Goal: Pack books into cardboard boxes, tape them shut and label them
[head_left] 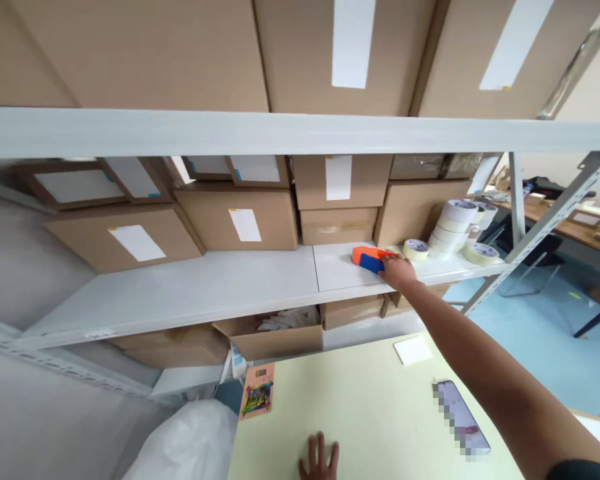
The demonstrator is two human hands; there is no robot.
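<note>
On the white shelf (260, 273), an orange-and-blue object (364, 259) is grasped at one end by the right hand (400, 272), near tape rolls (447, 230), while the left hand (320, 465) is rested, fingers spread, on the tabletop (350, 393).

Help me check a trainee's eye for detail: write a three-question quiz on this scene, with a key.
1. Which hand touches the orange-and-blue object?
2. True or false: the phone lies on the tabletop.
3. Fill in: to the right of that object, the shelf holds rolls of ____.

Key: 1. The right hand. 2. True. 3. Tape.
</note>
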